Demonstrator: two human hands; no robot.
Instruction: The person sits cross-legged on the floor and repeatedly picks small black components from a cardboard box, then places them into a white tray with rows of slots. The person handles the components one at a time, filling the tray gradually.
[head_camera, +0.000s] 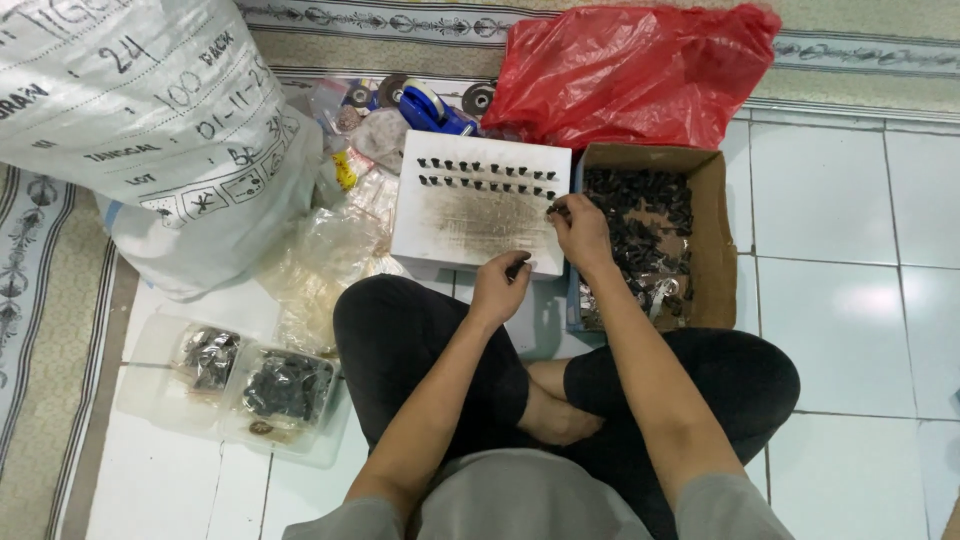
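Note:
I sit cross-legged on a tiled floor behind a white foam board (480, 215) that carries two rows of small black parts (487, 175) stuck upright along its far half. My left hand (498, 288) rests at the board's near edge, fingers pinched on a small dark part. My right hand (580, 232) is at the board's right edge, fingertips closed on another small black part. Just right of that hand, an open cardboard box (712, 240) holds a heap of the same black parts (640, 220).
A big white woven sack (150, 110) lies at the far left, a red plastic bag (630, 70) behind the box. Clear plastic bags (320, 265), a blue tape dispenser (430, 108) and clear tubs of dark parts (285, 390) sit left of my knee.

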